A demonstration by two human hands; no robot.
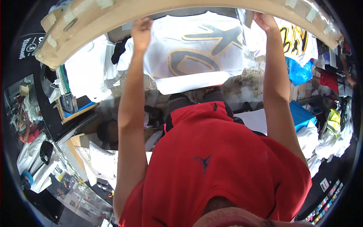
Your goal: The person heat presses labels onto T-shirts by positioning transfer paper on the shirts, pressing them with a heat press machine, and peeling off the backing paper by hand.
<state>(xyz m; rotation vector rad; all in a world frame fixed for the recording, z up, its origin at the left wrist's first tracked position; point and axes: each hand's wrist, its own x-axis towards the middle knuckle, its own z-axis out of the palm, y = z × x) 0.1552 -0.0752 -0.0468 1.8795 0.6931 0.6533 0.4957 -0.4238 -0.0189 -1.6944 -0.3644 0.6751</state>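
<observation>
In front of me a white shirt point(200, 47) with large grey and gold lettering lies spread out, its near edge folded up in a white band. My left hand point(141, 36) is raised at the shirt's left side, fingers curled together; what they pinch, if anything, is too small to make out. Beyond the shirt's right side is my right hand point(266, 22), its fingers bent and partly hidden behind a brown cardboard piece point(181, 6). That cardboard arches across the top of the view, with bits of tape on it.
White garments point(89, 68) are heaped on the left. A white shirt with yellow and black print point(297, 39) lies to the right, above a blue plastic bag point(301, 72). Farther down on the right are a blue item point(301, 114) and a yellow high-visibility garment point(334, 122).
</observation>
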